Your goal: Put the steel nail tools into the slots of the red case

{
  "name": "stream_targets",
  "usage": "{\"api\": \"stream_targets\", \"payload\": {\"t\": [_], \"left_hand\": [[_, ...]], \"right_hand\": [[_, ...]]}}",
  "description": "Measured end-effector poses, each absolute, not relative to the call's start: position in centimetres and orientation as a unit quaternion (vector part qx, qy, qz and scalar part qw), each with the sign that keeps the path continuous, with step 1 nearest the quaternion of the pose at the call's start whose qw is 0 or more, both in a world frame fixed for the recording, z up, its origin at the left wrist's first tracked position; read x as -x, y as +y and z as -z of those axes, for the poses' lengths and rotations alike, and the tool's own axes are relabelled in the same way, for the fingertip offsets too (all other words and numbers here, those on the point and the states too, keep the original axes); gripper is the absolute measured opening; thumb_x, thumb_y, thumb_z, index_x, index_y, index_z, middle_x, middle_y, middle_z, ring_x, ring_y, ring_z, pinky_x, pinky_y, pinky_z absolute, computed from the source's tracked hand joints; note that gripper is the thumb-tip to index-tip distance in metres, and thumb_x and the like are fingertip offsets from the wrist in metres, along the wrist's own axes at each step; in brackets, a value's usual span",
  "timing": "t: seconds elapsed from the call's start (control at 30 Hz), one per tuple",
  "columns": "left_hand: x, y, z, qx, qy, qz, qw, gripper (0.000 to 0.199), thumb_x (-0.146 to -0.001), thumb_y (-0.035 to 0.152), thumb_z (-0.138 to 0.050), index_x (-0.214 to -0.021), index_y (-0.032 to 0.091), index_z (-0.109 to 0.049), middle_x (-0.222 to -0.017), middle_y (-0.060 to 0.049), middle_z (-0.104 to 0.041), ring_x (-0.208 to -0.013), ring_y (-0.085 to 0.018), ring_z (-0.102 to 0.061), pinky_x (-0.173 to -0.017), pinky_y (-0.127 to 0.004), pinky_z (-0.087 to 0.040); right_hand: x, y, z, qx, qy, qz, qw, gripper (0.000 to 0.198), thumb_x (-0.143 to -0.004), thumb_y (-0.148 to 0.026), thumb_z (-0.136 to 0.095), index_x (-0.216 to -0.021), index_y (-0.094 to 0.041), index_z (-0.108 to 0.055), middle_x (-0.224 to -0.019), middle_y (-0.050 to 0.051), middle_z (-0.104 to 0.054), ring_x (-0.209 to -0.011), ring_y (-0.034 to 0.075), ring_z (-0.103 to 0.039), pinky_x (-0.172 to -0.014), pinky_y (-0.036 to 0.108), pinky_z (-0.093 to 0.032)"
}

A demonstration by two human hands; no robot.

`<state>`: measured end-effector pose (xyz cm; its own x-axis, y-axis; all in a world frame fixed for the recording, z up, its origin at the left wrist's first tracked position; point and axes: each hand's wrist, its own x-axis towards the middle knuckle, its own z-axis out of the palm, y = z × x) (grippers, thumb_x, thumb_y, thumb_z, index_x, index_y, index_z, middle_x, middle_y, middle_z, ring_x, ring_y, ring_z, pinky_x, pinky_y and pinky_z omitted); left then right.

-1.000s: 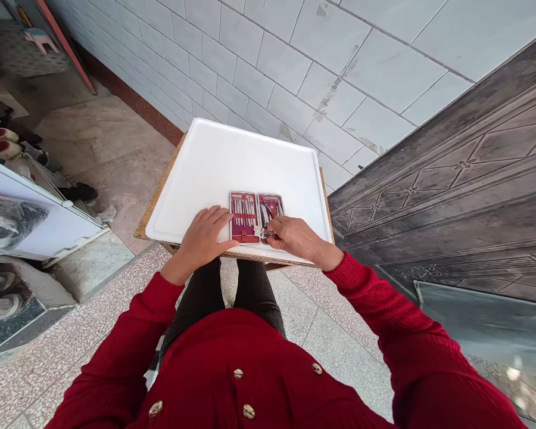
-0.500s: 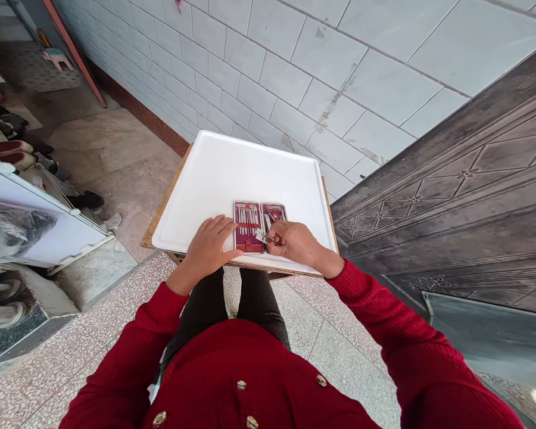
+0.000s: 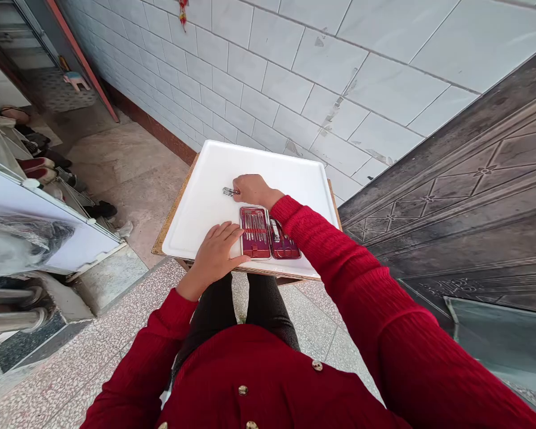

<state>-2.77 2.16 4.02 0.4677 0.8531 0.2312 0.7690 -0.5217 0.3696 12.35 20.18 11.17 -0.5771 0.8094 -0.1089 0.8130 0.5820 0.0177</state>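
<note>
An open red manicure case with several metal tools lies near the front edge of a white tray. My left hand rests flat on the tray, its fingers touching the case's left edge. My right hand reaches over to the far left of the case. Its fingers pinch a small metal tool, a nail clipper by its look, low over the tray surface.
The tray sits on a small wooden table against a white tiled wall. A dark embossed metal door stands to the right. Shoes and a white panel are on the left floor.
My right hand lifted the metal tool out of the case's right half and carried it away to the far left over the tray. My left hand stayed by the case.
</note>
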Motion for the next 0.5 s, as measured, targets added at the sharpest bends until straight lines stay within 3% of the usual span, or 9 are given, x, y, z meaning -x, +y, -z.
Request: {"api": "stream_targets", "payload": {"t": [0.27, 0.4, 0.5], "left_hand": [[2.7, 2.2, -3.9, -0.852, 0.467, -0.214, 0.100, 0.059, -0.097, 0.053, -0.063, -0.148, 0.022, -0.055, -0.152, -0.013, -0.058, -0.147, -0.035, -0.047, -0.124, -0.056, -0.036], [2.6, 2.2, -3.8, -0.853, 0.465, -0.220, 0.089, 0.058, -0.098, 0.053, -0.063, -0.145, 0.020, -0.057, -0.149, -0.014, -0.060, -0.145, -0.035, -0.048, -0.124, -0.056, -0.036], [2.6, 2.2, -3.8, -0.853, 0.465, -0.221, 0.086, 0.057, -0.098, 0.053, -0.063, -0.144, 0.020, -0.058, -0.149, -0.014, -0.060, -0.145, -0.036, -0.048, -0.124, -0.056, -0.036]], "right_hand": [[-16.3, 18.4, -10.4, -0.452, 0.889, 0.066, -0.020, 0.024, -0.097, -0.027, -0.064, -0.117, -0.015, -0.072, -0.115, 0.009, -0.074, -0.096, 0.021, -0.066, -0.076, 0.030, -0.041], [-19.1, 15.7, -10.5, -0.413, 0.907, 0.082, -0.010, 0.016, -0.097, -0.019, -0.062, -0.105, -0.017, -0.076, -0.105, 0.006, -0.075, -0.092, 0.020, -0.065, -0.075, 0.029, -0.040], [-19.8, 13.9, -10.9, -0.359, 0.931, 0.069, 0.002, 0.024, -0.098, -0.012, -0.057, -0.111, -0.018, -0.076, -0.110, 0.008, -0.074, -0.101, 0.022, -0.065, -0.077, 0.030, -0.042]]}}
